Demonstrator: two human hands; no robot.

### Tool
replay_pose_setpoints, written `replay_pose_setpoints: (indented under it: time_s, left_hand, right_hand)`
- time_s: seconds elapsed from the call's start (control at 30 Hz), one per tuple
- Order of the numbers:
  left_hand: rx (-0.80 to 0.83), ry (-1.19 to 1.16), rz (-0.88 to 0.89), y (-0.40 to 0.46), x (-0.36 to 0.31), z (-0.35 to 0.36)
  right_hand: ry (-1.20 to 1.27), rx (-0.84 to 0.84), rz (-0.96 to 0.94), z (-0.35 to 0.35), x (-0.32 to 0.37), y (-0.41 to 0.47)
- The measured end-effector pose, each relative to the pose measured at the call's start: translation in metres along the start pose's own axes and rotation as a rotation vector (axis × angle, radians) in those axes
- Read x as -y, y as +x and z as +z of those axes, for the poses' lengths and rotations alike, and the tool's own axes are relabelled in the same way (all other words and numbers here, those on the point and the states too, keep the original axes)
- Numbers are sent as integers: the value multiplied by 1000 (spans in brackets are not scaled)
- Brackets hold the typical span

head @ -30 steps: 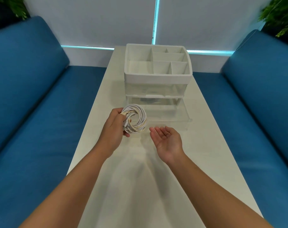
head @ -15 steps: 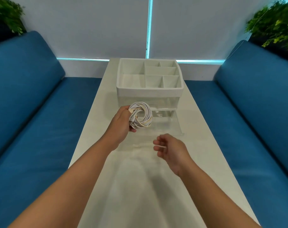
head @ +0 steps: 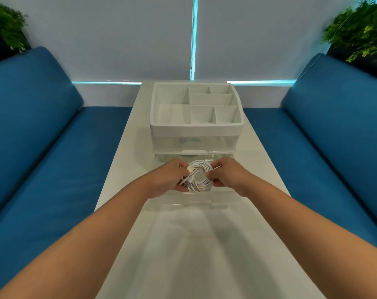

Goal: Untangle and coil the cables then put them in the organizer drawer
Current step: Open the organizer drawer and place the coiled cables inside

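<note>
White cable coil (head: pixel 199 179) in both grips, L hand (head: pixel 169 180) & R hand (head: pixel 227 176) pinching opposite sides; no legible writing.

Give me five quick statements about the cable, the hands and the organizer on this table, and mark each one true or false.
1. Both hands hold the coiled white cable. True: the left hand and the right hand grip it from opposite sides.
2. The cable lies stretched out straight on the table. False: it is wound into a round coil and held in the hands.
3. The clear bottom drawer of the organizer is pulled out toward the person. True.
4. The divided top tray is full of cables. False: its compartments look empty.
5. The white table stands between blue sofa seats. True.
</note>
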State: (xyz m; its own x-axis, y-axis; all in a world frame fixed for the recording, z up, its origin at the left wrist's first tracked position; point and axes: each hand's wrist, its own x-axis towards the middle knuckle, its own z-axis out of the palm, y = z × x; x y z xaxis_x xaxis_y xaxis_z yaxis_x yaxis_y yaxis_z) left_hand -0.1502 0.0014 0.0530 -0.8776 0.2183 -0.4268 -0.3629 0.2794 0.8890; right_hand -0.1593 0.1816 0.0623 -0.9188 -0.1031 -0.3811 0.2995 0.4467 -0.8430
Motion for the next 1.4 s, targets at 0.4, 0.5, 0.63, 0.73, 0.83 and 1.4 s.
replay_pose_setpoints:
  time_s: [0.4,0.5,0.63,0.73,0.83,1.4]
  left_hand:
    - [-269,298,170,28,11,0]
    - [-351,545,210,34,13,3]
    - [-405,814,220,35,13,8]
    - [-371,919,184,35,12,8]
    - [-344,914,163,33,9,8]
    - [-214,977,69,6,-9,-8]
  right_hand:
    - [177,-133,29,12,-11,39]
    - [221,-177,12,15,-14,44]
    - [279,-226,-6,16,-18,49]
    - [194,-221,-36,18,-22,49]
    - [95,-209,-38,16,-25,48]
    - [-337,-243,-177,3,-7,0]
